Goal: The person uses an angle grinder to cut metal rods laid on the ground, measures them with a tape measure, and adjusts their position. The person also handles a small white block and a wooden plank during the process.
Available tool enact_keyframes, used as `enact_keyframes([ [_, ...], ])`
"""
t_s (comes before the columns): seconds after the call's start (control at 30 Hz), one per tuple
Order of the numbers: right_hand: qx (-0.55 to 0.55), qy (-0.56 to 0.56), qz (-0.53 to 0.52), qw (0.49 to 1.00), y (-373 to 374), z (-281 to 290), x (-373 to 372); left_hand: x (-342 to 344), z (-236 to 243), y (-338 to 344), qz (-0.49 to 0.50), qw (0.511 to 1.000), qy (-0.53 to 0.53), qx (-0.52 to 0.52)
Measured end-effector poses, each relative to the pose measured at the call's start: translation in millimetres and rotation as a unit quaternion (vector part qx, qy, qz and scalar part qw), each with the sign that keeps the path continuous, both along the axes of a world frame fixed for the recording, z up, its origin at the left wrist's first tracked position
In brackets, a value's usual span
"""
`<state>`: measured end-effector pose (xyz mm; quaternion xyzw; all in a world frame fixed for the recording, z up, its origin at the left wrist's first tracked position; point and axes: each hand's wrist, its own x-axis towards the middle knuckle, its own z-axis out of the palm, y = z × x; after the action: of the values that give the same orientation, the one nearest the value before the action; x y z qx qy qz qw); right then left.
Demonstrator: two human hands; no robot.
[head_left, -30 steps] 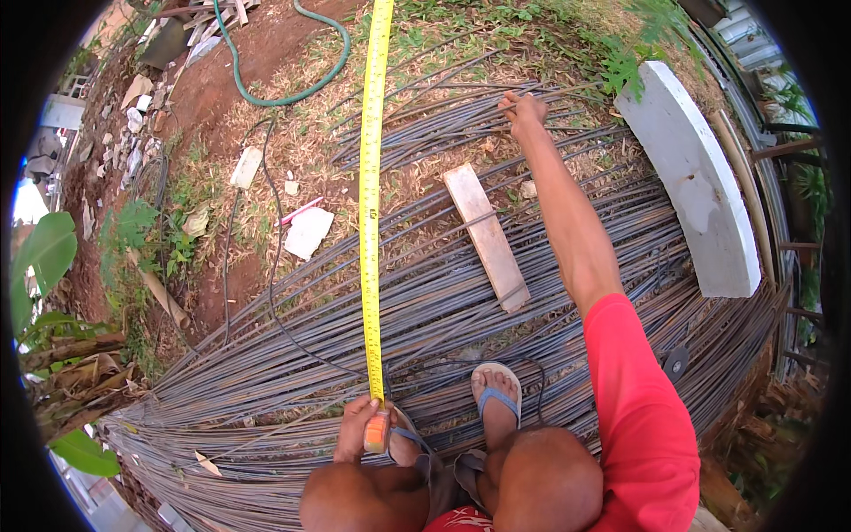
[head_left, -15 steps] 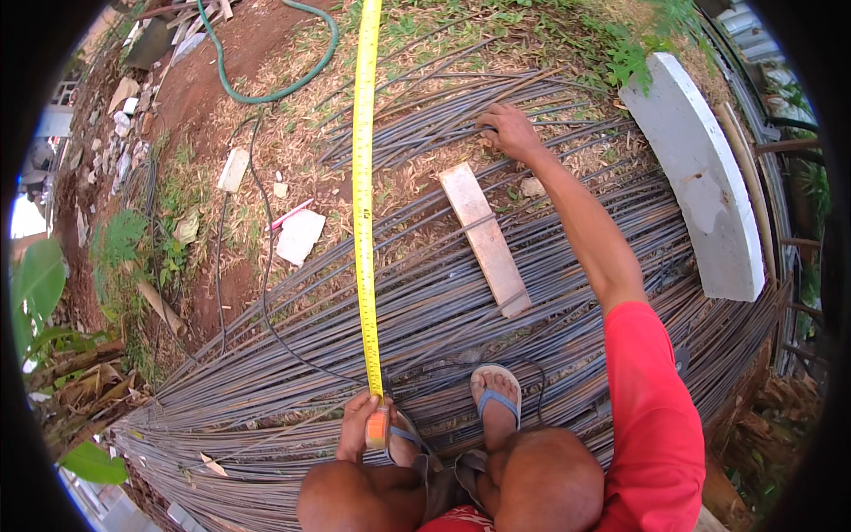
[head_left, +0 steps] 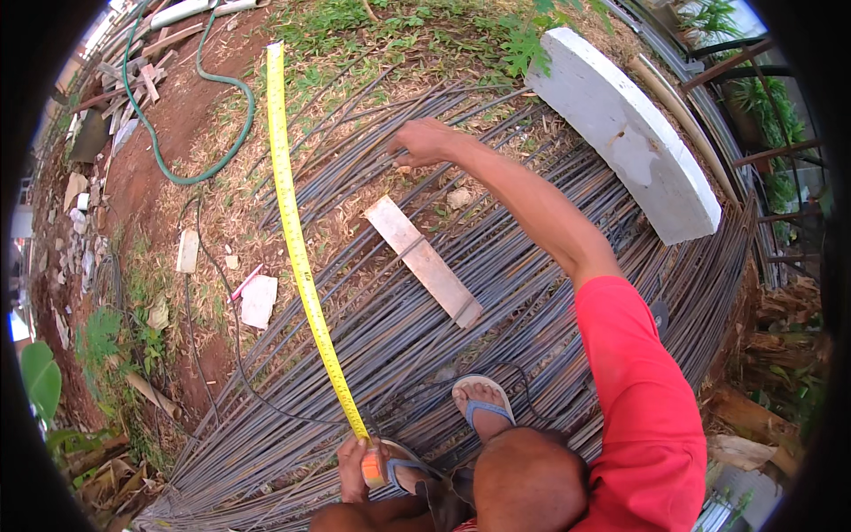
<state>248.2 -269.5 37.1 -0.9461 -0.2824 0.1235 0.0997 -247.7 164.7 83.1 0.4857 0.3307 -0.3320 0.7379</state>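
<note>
One tape measure (head_left: 300, 266): gripped by left hand (head_left: 352, 468). Right hand (head_left: 424, 143): over rods (head_left: 523, 275) near far edge, grip indiscernible from here.

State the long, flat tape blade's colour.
The long tape blade is yellow with dark markings; head view.

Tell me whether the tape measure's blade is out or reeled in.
Out: the yellow blade stretches from the case in the left hand, its far end visible.

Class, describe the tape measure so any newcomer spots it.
Start with the dark metal rods spread across the ground. Low in the view, the left hand grips the tape measure by its partly orange case. Its bright yellow blade sets it apart from the dark rods.
</note>
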Motion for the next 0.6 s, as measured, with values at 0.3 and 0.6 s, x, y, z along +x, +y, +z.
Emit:
enact_keyframes([
  [0.3, 0.235, 0.033, -0.306, 0.922, -70.8, 147.9, -126.7, 4.9, -8.4, -6.1, -0.053, 0.991, -0.021, -0.125],
  [0.6, 0.718, 0.137, -0.354, 0.583, 22.8, 181.9, -207.1, 26.9, -15.8, -45.3, -0.132, 0.955, -0.030, -0.264],
])
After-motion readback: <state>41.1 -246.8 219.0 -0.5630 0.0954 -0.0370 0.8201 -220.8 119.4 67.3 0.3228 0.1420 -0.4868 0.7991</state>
